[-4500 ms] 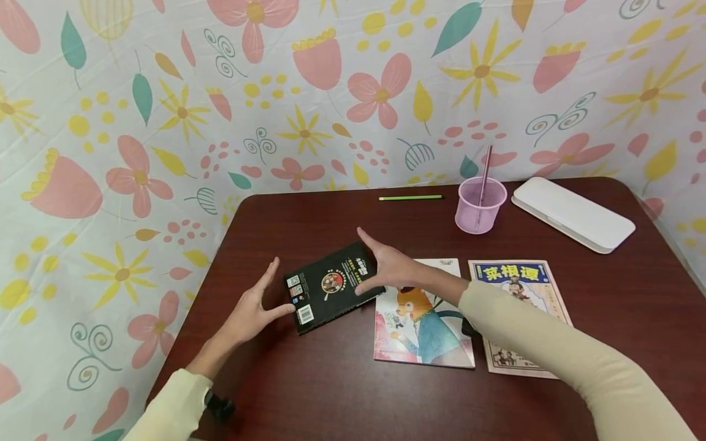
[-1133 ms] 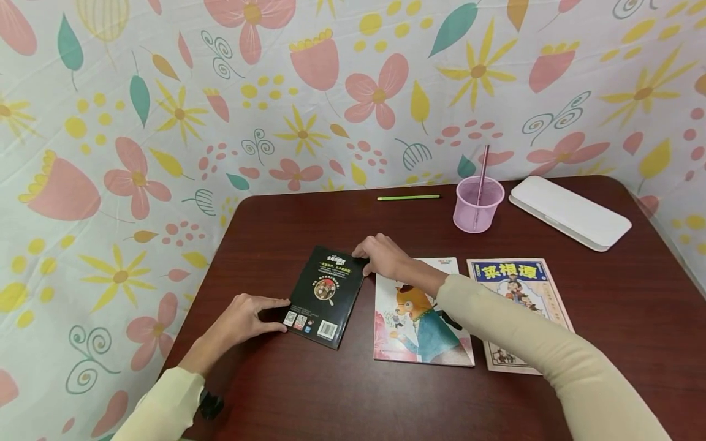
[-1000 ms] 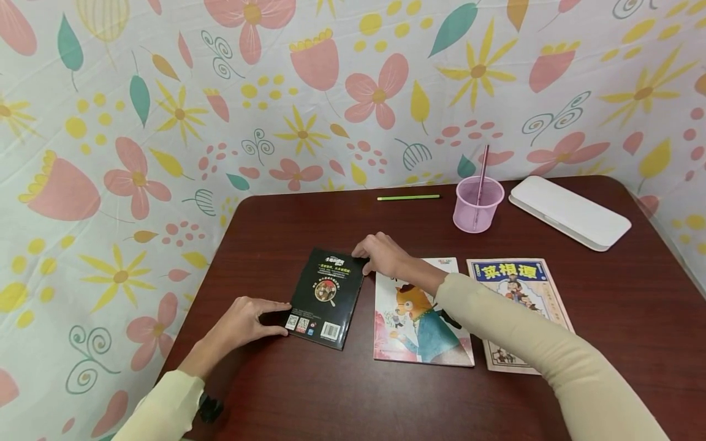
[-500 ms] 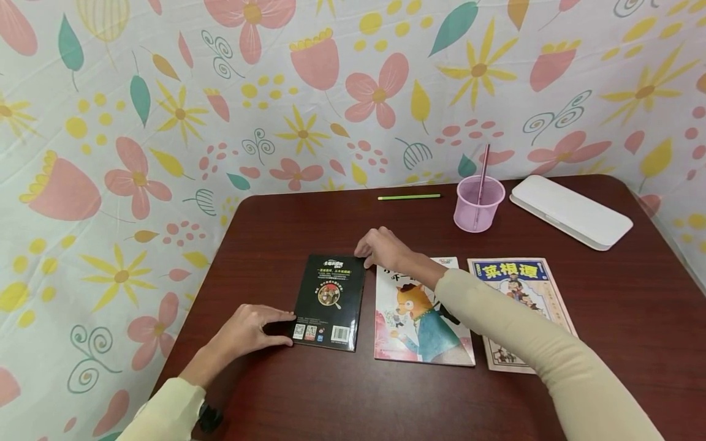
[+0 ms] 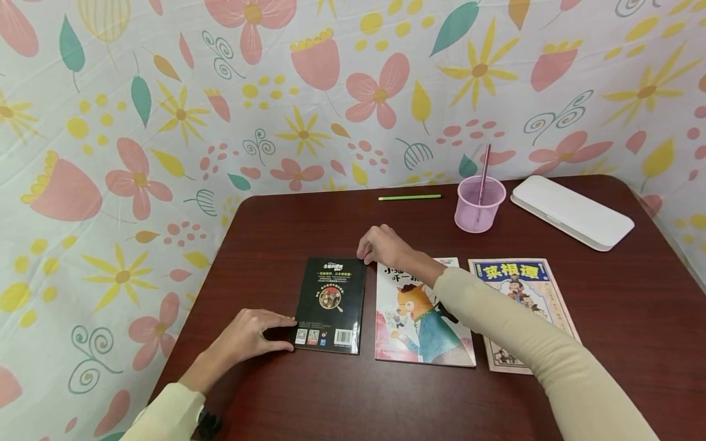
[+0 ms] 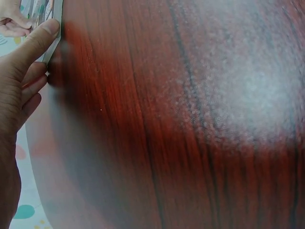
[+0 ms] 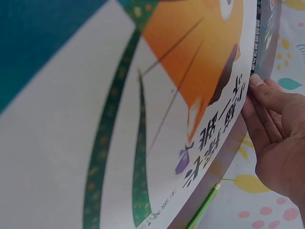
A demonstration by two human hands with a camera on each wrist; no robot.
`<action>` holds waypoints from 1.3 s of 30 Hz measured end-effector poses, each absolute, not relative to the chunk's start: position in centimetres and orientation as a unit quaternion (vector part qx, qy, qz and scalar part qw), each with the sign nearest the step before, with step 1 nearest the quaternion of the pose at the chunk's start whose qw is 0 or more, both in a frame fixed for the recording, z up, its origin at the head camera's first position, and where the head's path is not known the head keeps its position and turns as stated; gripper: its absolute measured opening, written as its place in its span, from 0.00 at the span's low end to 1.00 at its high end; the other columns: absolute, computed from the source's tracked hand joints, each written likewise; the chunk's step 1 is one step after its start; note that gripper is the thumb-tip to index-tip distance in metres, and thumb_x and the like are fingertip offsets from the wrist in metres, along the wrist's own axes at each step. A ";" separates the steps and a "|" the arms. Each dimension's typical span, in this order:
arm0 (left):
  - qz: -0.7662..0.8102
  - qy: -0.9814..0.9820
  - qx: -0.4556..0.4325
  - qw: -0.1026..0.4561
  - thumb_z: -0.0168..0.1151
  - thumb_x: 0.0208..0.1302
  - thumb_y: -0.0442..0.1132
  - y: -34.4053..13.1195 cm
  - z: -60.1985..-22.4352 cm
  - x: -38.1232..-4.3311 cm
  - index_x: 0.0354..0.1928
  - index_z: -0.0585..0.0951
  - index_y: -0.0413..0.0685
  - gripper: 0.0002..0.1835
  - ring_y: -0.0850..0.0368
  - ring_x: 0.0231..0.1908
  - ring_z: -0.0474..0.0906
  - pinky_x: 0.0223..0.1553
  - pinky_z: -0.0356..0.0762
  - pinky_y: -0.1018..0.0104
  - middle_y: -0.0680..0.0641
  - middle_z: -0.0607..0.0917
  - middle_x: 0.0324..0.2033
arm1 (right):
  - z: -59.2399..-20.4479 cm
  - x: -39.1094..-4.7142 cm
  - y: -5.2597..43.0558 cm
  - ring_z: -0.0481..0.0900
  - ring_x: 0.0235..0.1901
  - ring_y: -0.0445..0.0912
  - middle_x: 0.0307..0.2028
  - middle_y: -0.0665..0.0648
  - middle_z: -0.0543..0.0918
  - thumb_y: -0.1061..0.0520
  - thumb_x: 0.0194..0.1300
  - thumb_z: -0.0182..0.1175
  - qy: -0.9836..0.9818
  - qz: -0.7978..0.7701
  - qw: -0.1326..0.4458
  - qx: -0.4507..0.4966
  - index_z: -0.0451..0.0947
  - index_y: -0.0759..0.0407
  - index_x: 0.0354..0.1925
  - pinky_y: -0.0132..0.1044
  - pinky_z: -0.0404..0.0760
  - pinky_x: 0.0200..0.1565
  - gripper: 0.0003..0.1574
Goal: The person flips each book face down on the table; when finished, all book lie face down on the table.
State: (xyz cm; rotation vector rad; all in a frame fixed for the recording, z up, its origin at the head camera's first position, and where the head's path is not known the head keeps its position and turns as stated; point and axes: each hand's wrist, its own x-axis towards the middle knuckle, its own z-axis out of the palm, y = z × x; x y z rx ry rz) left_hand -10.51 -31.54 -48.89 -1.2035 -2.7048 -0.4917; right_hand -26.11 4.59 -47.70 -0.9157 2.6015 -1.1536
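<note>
In the head view a black book (image 5: 331, 303) lies back cover up on the dark wooden table, its barcode at the near right corner. My left hand (image 5: 250, 334) holds its near left corner, thumb and fingertips against the edges. At the far right corner, my right hand (image 5: 384, 246) pinches the book with bent fingers. Under the right forearm lies a picture book (image 5: 427, 331) with an orange animal in blue on its cover. The right wrist view shows that cover up close, the right hand (image 7: 281, 129) beyond it.
Right of the picture book is a comic-style book (image 5: 515, 294) with a blue title band, partly under the sleeve. Along the back are a green pencil (image 5: 410, 198), a pink cup (image 5: 475, 211) with a purple pencil inside, and a white case (image 5: 573, 211). A flowered cloth (image 5: 309, 92) hangs behind.
Between both hands the black book has turned from slanted to nearly straight, beside the picture book. Over the last half second it shifted slightly right and nearer.
</note>
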 end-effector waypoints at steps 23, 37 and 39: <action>-0.175 -0.896 -0.399 0.079 0.84 0.52 0.59 -31.5 -49.2 -10.2 0.50 0.93 0.54 0.26 0.62 0.45 0.90 0.42 0.89 0.59 0.56 0.93 0.46 | -47.8 -26.1 4.7 0.90 0.41 0.46 0.39 0.55 0.92 0.70 0.66 0.72 0.877 -0.363 0.070 -0.308 0.92 0.61 0.40 0.38 0.89 0.44 0.07; -0.214 -0.910 -0.325 0.143 0.75 0.66 0.45 -31.9 -47.1 -13.3 0.64 0.86 0.47 0.25 0.49 0.57 0.86 0.53 0.85 0.43 0.46 0.88 0.59 | -45.8 -24.8 7.9 0.79 0.27 0.59 0.67 0.62 0.81 0.55 0.73 0.71 0.865 -0.371 0.079 -0.327 0.73 0.60 0.75 0.47 0.82 0.46 0.38; -0.221 -0.915 -0.307 0.139 0.75 0.67 0.46 -31.4 -46.5 -13.8 0.70 0.81 0.49 0.31 0.46 0.63 0.82 0.57 0.82 0.40 0.46 0.84 0.66 | -45.5 -24.5 8.8 0.80 0.32 0.60 0.72 0.62 0.76 0.51 0.71 0.73 0.863 -0.373 0.099 -0.327 0.66 0.56 0.80 0.50 0.82 0.51 0.46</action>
